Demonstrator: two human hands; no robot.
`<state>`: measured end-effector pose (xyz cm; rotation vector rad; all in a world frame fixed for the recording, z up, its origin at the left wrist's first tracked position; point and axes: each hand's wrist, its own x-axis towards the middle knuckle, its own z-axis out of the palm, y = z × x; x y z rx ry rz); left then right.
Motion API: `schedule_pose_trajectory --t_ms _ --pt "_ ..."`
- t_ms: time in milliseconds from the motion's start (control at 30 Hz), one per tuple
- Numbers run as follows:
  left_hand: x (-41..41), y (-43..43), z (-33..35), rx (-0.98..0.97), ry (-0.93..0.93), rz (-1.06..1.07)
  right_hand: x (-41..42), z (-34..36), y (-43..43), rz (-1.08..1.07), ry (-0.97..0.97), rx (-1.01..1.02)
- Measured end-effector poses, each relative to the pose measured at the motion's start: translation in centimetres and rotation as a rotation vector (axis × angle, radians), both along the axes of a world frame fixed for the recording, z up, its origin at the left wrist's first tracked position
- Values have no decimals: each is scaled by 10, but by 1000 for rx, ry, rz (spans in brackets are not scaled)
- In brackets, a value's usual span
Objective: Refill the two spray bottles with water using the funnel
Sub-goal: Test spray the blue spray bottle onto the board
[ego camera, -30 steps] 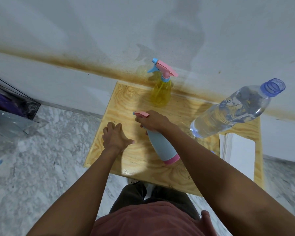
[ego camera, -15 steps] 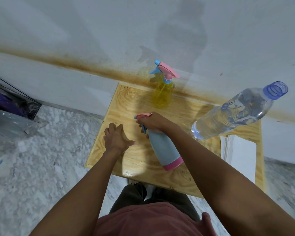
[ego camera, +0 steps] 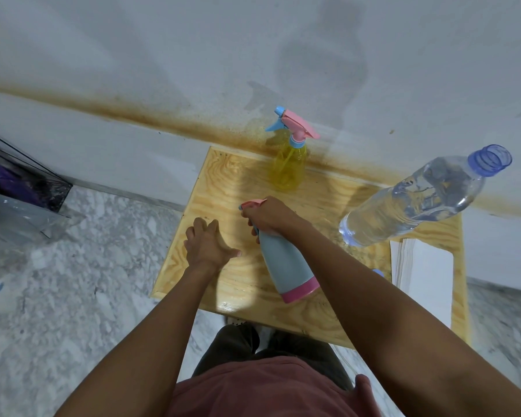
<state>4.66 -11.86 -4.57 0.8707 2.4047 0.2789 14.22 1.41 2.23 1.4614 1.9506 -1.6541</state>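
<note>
A: Left hand (ego camera: 208,245)?
B: Flat on the wooden table (ego camera: 223,182), fingers relaxed, holding nothing.
A: The right hand (ego camera: 271,216)?
B: It grips the neck of the blue spray bottle (ego camera: 286,266) at mid-table. The yellow spray bottle (ego camera: 289,167) stands behind, by the wall. Rightward stand an uncapped water bottle (ego camera: 418,200) and white paper (ego camera: 424,272).

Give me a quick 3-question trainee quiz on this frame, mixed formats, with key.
1. True or false: the right hand grips the blue spray bottle near its trigger head.
2. Where does the yellow spray bottle stand? A) at the far edge of the wooden table; B) on the floor; C) on the paper stack.
3. Fill in: the left hand holds ____.
Key: 1 true; 2 A; 3 nothing.
</note>
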Motion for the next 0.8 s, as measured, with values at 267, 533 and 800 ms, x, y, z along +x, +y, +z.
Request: schedule_pose_trajectory --t_ms 267,533,800 --pt "0 -1 1 -7 2 -5 -2 1 0 -12 -6 27" --pt "0 -1 1 -8 3 -7 -6 1 -3 43 -50 -2" --pt "0 -2 0 13 -2 1 1 -1 -3 29 -66 69"
